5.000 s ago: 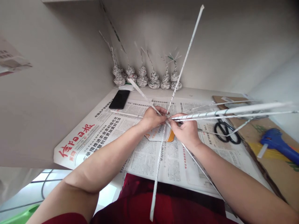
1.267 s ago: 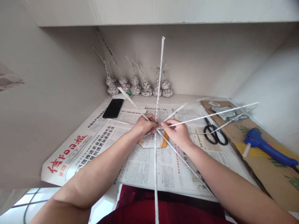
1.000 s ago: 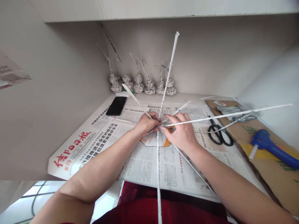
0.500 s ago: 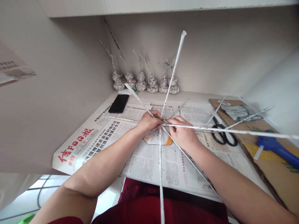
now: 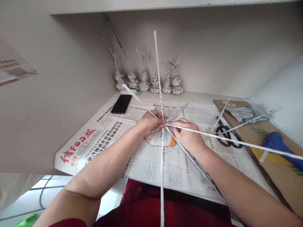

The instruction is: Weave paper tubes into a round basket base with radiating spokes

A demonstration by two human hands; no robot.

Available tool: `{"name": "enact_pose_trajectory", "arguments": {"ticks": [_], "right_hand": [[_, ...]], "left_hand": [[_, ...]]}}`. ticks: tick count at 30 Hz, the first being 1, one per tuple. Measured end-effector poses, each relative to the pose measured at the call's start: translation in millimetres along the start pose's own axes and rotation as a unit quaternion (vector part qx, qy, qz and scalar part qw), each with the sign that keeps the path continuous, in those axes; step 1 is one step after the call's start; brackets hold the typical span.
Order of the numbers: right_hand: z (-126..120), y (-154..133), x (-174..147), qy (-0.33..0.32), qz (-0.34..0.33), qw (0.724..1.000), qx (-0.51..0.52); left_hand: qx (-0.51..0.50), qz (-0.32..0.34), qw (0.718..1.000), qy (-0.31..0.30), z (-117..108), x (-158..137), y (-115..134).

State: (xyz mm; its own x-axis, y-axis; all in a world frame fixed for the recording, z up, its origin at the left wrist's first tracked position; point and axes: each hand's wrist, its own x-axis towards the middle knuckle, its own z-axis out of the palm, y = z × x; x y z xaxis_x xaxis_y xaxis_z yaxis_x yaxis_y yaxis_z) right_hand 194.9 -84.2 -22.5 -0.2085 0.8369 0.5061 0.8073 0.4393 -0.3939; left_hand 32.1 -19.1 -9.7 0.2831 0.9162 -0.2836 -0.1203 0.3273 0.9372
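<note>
Long thin rolled-paper sticks cross at one point between my hands and spread out like spokes. Closed on the sticks near that crossing, my left hand [image 5: 151, 123] pinches from the left side. My right hand [image 5: 187, 134] is also closed there, its fingertips at the crossing from the right. One paper stick [image 5: 158, 72] rises toward the back wall, another paper stick [image 5: 162, 179] runs down toward my body. A long paper stick [image 5: 227, 137] passes over my right hand to the right edge. Beneath the hands lies a printed orange-and-white card [image 5: 161, 141]. My fingers partly hide the crossing.
Newspaper [image 5: 90, 142] covers the table. Several woven paper gourds [image 5: 177, 87] stand along the back wall, with a black phone [image 5: 121, 104] before them. At right are black scissors [image 5: 227, 137], a cardboard sheet [image 5: 281, 186] and a blue glue gun [image 5: 274, 143]. A shelf edge [image 5: 165, 7] overhangs.
The stick pointing to the back has swung left and stands nearly upright in view. The far end of the right-hand stick has dropped lower. Both hands stay at the crossing.
</note>
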Motion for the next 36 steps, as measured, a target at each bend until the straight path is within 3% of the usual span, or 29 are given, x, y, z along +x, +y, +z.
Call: {"name": "enact_pose_trajectory", "arguments": {"ticks": [5, 11, 14, 17, 20, 23, 25, 26, 28, 32, 36], "right_hand": [[2, -1, -1, -0.003, -0.022, 0.999, 0.028], [4, 4, 1, -0.032, -0.07, 0.996, -0.035], [5, 1, 0, -0.029, -0.024, 0.999, 0.016], [7, -4, -1, 0.006, 0.099, 0.99, 0.1], [8, -7, 2, -0.003, 0.235, 0.941, 0.245], [6, -9, 7, -0.063, 0.334, 0.826, 0.45], [5, -12, 10, -0.064, 0.368, 0.751, 0.544], [4, -13, 11, -0.048, 0.378, 0.728, 0.57], [6, -15, 12, -0.005, 0.396, 0.708, 0.585], [12, -15, 13, 0.063, 0.424, 0.695, 0.577], [16, -9, 12, 0.07, 0.397, 0.718, 0.567]], "left_hand": [[-0.005, 0.006, 1.0, 0.022, 1, -1, 2], [0.002, 0.015, 0.999, 0.032, 2, 3, -2], [0.015, 0.019, 0.999, 0.03, 1, 4, -3], [0.003, 0.037, 0.999, 0.038, 1, 2, 0], [-0.023, 0.068, 0.997, 0.037, 2, -2, 4], [-0.034, 0.101, 0.994, 0.031, 4, -6, 7], [-0.032, 0.114, 0.993, 0.022, 6, -8, 6], [-0.028, 0.119, 0.992, 0.016, 7, -8, 5], [-0.017, 0.132, 0.991, 0.0, 9, -9, 2], [0.009, 0.136, 0.99, -0.026, 10, -9, -1], [0.004, 0.1, 0.993, -0.059, 6, -8, 1]]}}
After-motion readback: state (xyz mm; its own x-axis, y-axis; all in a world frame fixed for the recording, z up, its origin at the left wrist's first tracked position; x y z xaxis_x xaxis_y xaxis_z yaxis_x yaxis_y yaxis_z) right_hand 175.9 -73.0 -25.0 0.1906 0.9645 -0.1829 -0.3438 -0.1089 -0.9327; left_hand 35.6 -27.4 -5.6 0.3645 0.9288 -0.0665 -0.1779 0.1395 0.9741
